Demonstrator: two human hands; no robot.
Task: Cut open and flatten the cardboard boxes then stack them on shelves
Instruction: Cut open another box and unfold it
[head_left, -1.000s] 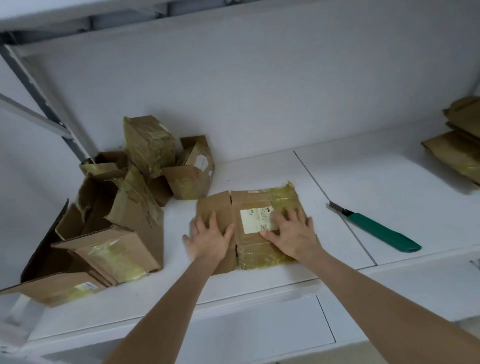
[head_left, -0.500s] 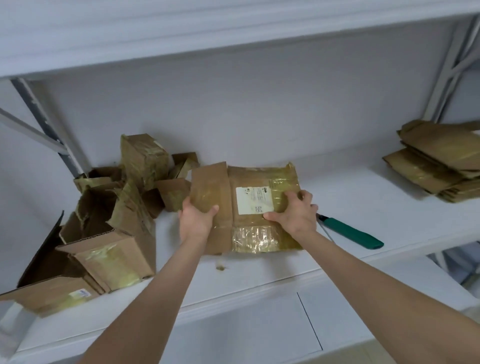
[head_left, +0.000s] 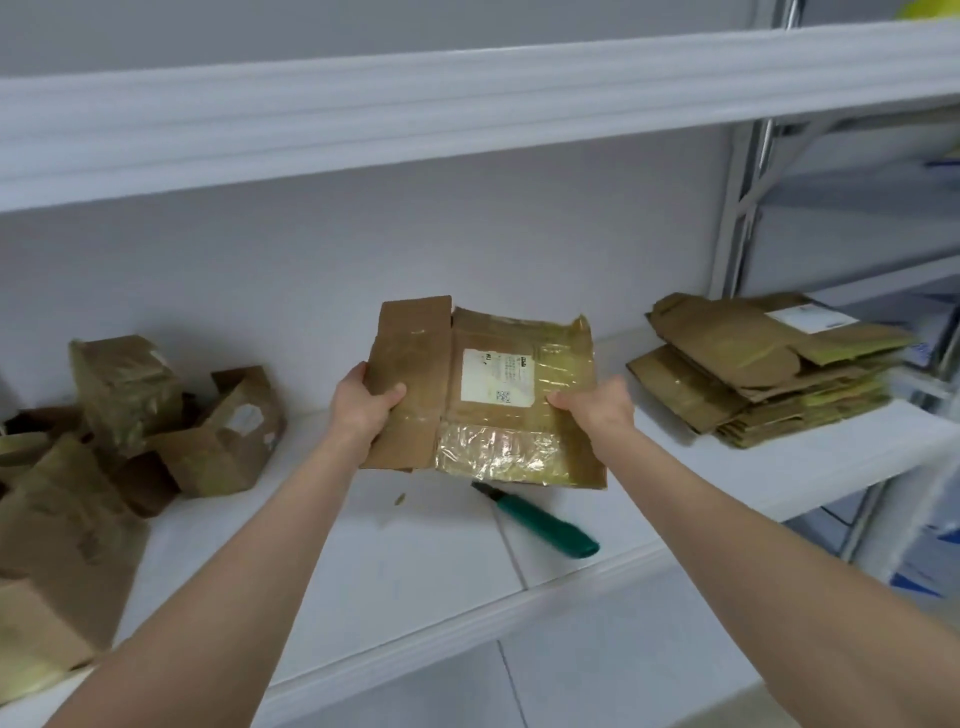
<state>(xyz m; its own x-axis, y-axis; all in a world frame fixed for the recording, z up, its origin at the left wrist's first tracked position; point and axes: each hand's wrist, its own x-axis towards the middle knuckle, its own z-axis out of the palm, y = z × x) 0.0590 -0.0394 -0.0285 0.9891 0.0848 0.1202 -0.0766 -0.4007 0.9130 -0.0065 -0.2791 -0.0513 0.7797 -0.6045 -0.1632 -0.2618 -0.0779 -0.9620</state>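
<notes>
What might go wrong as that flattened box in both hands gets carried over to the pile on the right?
The green-handled knife lies on the shelf just under the flattened box, blade end seemingly out; a lowered arm could brush it. The stack of flattened boxes looks uneven, so another sheet might slide off. The left hand and right hand pinch only the side edges, so the sheet may sag or slip.
</notes>
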